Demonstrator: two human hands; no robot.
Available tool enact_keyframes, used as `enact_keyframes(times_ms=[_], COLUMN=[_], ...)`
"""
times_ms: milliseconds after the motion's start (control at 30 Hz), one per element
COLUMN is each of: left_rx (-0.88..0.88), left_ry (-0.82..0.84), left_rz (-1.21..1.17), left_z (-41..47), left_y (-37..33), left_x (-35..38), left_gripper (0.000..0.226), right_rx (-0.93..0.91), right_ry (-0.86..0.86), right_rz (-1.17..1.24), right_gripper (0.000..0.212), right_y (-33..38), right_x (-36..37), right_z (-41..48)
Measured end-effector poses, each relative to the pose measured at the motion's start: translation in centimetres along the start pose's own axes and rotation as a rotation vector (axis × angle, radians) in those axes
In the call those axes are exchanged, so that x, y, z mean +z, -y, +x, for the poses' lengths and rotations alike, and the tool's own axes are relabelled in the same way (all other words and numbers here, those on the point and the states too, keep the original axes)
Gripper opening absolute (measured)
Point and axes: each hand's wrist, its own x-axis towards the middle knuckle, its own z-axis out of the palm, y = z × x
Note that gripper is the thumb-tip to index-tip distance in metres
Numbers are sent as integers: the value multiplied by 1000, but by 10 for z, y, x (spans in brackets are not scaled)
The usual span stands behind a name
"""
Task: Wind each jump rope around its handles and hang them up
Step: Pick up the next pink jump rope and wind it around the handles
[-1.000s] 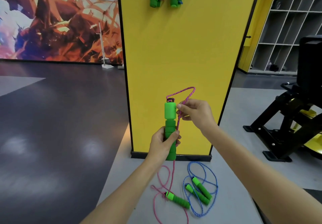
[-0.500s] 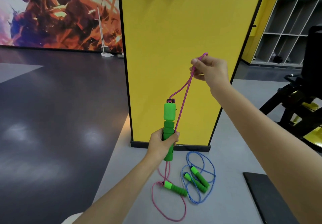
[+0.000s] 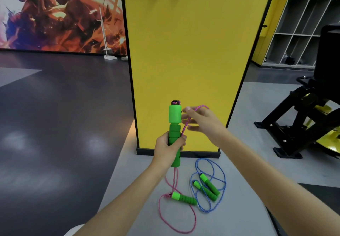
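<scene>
Dropping from high in the frame, the right hand (image 3: 201, 123) now sits just right of the upright green handle (image 3: 174, 118), near its top. The pink rope (image 3: 185, 126) crosses its blurred fingers; whether they pinch it I cannot tell. The left hand (image 3: 168, 148) clamps the handle's lower half at centre frame. Its long axis is vertical, so the next wrap likely goes crosswise, led by the right hand. The rope's other handle (image 3: 183, 198) lies on the grey floor (image 3: 239, 189) beside a blue rope (image 3: 209, 186). Behind rises a yellow panel (image 3: 184, 52).
</scene>
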Motion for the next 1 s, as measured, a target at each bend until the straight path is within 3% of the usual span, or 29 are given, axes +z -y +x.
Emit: enact_keyframes(times_ms=[233, 533, 900, 1000], left_rx=[69, 82, 34, 39], left_ry=[-2, 28, 54, 65], left_rz=[-28, -28, 48, 66], left_z=[-4, -13, -15, -16], left_y=[-8, -12, -7, -7], left_x=[1, 3, 8, 7], left_gripper=[8, 22, 4, 10], right_rx=[48, -21, -42, -42], right_ry=[67, -61, -161, -166], right_rz=[-47, 83, 54, 103], right_gripper=[19, 6, 8, 5], right_y=[-28, -40, -26, -14], right_x=[11, 13, 6, 1], right_z=[-24, -37, -33, -30])
